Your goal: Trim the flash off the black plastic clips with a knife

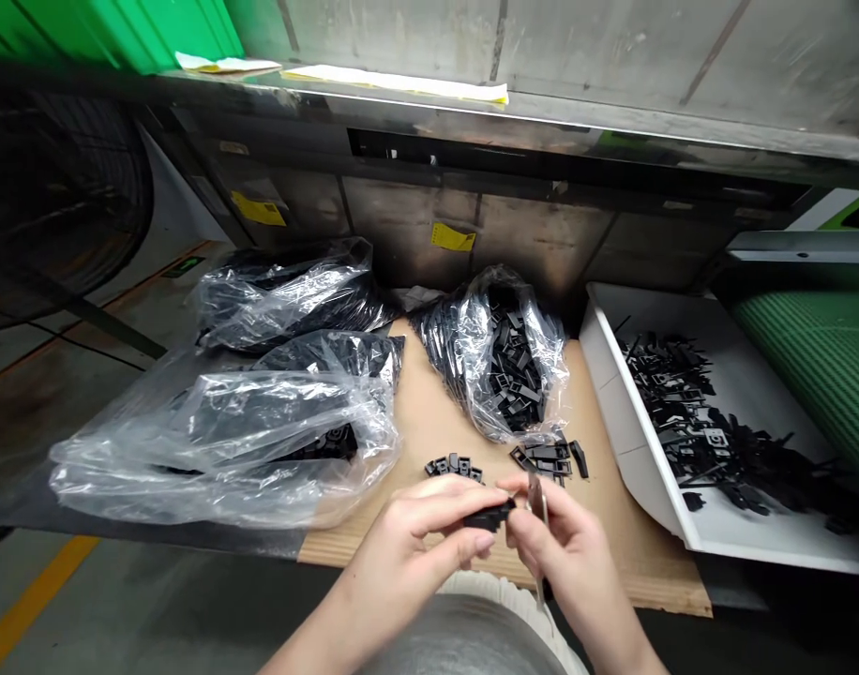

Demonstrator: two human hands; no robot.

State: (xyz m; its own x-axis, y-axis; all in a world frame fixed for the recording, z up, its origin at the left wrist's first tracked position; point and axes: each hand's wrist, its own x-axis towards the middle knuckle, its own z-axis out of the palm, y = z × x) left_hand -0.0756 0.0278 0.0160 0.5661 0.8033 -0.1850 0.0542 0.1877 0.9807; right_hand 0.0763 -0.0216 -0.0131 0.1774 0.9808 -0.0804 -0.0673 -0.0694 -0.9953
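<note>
The left hand [401,553] pinches one black plastic part [487,516] between its fingers, just beside a small metal tool [537,502] clenched in the right hand [570,553]. Farther off, a cardboard sheet [415,441] bears two small piles of black parts [452,467] [549,459] and three clear plastic bags [289,295] [218,441] [492,361]; right of it, one white tray [612,328] holds a loose heap.

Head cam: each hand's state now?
Left hand: closed, holding a black plastic part.
Right hand: closed, holding a flat silver metal piece.
</note>
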